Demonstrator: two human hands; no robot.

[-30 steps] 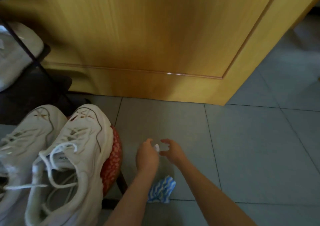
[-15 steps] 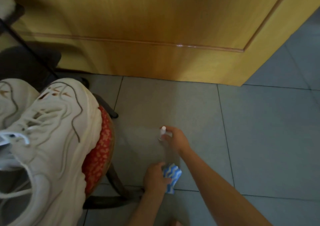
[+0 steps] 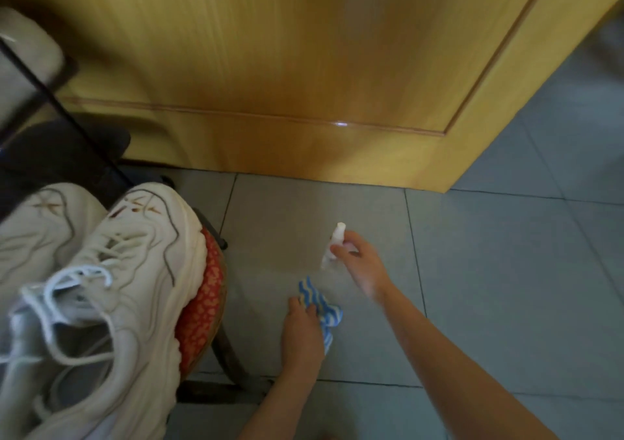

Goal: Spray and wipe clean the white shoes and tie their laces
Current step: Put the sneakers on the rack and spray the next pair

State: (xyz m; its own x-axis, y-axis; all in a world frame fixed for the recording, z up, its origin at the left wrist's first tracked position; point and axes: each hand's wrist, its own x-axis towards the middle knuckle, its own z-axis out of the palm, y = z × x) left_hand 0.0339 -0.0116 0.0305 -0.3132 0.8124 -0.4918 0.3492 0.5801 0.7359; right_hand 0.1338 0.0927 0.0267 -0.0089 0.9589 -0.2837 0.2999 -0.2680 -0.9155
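Note:
Two white shoes with loose laces lie on a red patterned stool at the left: the right shoe (image 3: 135, 270) nearer the middle, the left shoe (image 3: 37, 237) beside it. My right hand (image 3: 359, 264) grips a small clear spray bottle with a white top (image 3: 334, 242) just above the grey floor tiles. My left hand (image 3: 302, 330) holds a blue-and-white wavy-striped cloth (image 3: 319, 304) on the floor, a little nearer to me than the bottle.
A yellow wooden door (image 3: 304, 68) stands right behind the hands. The stool (image 3: 202, 304) has dark metal legs reaching toward my left arm. A black rack (image 3: 60, 108) with other footwear is at the far left. Grey floor tiles (image 3: 506, 287) spread to the right.
My left hand left the bottle and took hold of the striped cloth on the floor. My right hand now grips the bottle alone and has tilted and lifted it slightly.

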